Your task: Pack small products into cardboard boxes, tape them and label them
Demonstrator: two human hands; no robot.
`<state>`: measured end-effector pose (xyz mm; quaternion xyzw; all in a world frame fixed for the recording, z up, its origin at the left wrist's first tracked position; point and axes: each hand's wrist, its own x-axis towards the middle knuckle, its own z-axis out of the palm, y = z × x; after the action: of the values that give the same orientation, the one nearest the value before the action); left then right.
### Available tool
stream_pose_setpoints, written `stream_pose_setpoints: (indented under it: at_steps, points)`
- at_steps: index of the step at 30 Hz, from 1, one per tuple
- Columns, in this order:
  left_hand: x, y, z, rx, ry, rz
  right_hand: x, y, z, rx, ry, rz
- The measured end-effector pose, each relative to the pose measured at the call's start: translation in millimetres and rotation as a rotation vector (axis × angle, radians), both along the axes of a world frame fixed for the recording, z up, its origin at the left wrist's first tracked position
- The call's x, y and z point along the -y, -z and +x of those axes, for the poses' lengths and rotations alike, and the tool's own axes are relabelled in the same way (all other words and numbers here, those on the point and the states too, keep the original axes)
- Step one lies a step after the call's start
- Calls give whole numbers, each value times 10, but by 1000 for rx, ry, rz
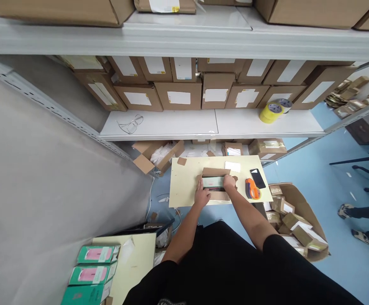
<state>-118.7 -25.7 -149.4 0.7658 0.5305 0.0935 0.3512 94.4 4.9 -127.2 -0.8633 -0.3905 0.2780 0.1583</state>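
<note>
On the cream tabletop [184, 182] lies an open cardboard box [218, 196] with its flaps folded outward. Inside it sits a slim pale-green box [213, 182], its ends partly covered by my hands. My left hand [202, 195] rests against the carton's left end, fingers stretched and thumb apart. At the right end, my right hand [229, 182] has its fingers curled over the green box's end; the fingertips are hidden. Just right of it lie an orange tape dispenser [251, 188] and a black phone [258, 178]. A white paper [232, 166] lies behind the carton.
A shelf [172, 123] ahead bears labelled cartons, glasses [131, 124] and tape rolls [271, 112]. A large bin [314, 224] of packed parcels stands at right. Green boxes [89, 275] sit on a side table at lower left. Another person's legs [368, 224] show far right.
</note>
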Motion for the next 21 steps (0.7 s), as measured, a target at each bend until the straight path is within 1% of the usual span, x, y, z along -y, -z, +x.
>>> stream_pose_setpoints:
  at_steps: [3,5,6,7,9,11,13,15,18,21]
  points:
    - [101,-34,9,-54,-2,13,95,-96,-25,-26,-38,18]
    - [142,-55,26,-93,-12,10,231,-140,-52,-38,-87,41]
    - [157,-63,38,-112,-22,6,324,-145,-67,-42,-128,54]
    - [174,-69,52,-134,-30,4,431,-134,-81,-24,-208,81]
    - [225,-71,83,-174,-49,-1,662,-75,-96,-9,-338,211]
    - [325,-54,119,-207,-91,-10,873,4,-77,-30,-418,343]
    - [486,-14,166,-208,-136,-9,1024,59,-20,-73,-495,432]
    - [701,48,237,-185,-219,8,1108,63,69,-106,-525,494]
    - [1083,171,397,-148,-336,44,1163,-5,237,-160,-543,565]
    - [1480,298,575,-99,-473,160,1225,-87,402,-229,-578,631]
